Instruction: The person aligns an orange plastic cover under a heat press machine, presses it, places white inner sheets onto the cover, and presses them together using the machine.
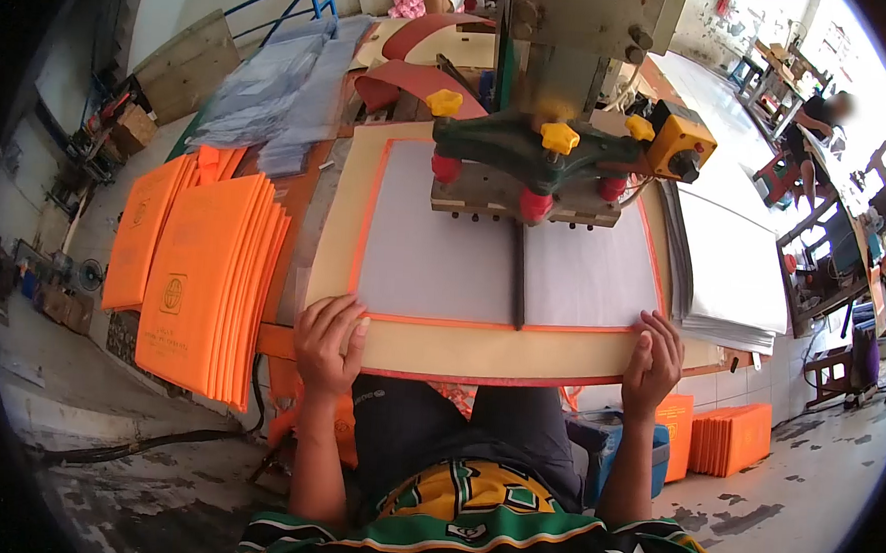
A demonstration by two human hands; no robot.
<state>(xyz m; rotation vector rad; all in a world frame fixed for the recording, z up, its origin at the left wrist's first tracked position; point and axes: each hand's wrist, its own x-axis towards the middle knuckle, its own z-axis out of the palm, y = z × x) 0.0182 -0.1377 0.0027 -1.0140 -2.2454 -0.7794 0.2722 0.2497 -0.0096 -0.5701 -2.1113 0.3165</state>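
An orange folder cover lies spread open on a tan board, under a press. Pale grey sheets line both halves, and a dark strip runs down the middle. At the cover's near left corner, my left hand has its fingers curled together with the thumb beside them. My right hand pinches at the near right corner in the same way. Exactly how far the fingertips reach under the edge is hidden. The press head, with yellow knobs and red feet, hangs over the cover's far middle.
Orange folders stand stacked at the left, near clear plastic sheets. White sheets are piled at the right. A yellow control box is beside the press. More orange folders and a blue bin are below. Another person sits far right.
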